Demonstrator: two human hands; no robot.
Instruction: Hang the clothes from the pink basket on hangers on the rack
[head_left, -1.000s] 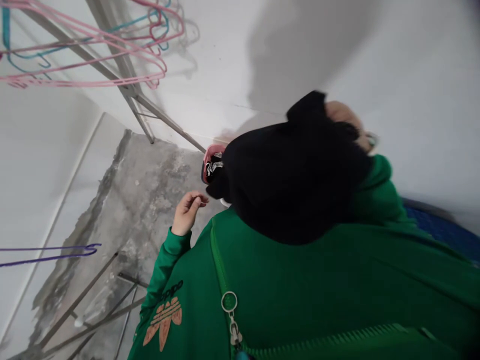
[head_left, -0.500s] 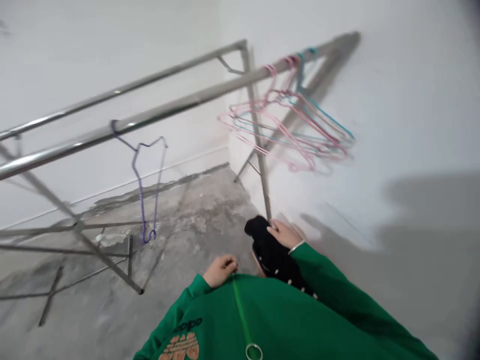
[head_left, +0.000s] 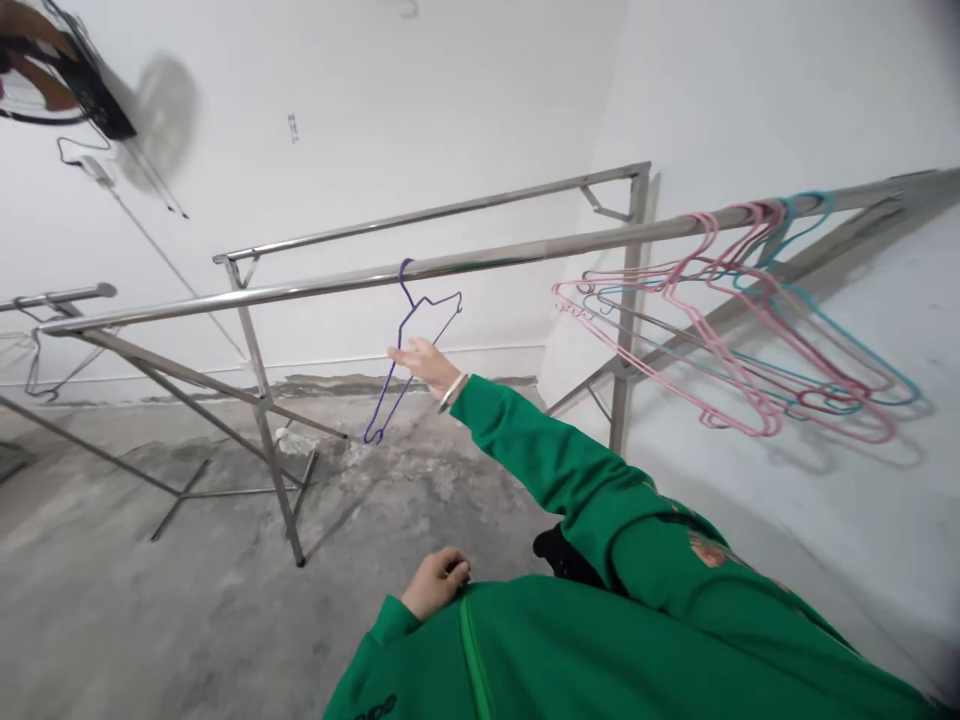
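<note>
Right hand (head_left: 426,362): raised at the purple hanger (head_left: 383,391), fingers extended, not closed; can't tell from here if they touch it.
Left hand (head_left: 436,582): low by the jacket front (head_left: 517,640), fingers loosely curled; can't tell if anything's inside. Hands well apart.
Purple hanger: hooked over the front rail (head_left: 495,259), hanging tilted.
Black cloth (head_left: 568,556): below the right sleeve (head_left: 536,450), mostly hidden; can't tell what supports it.
Pink hangers (head_left: 703,335): bunched with teal hangers (head_left: 855,343), same rail, near the right wall.
</note>
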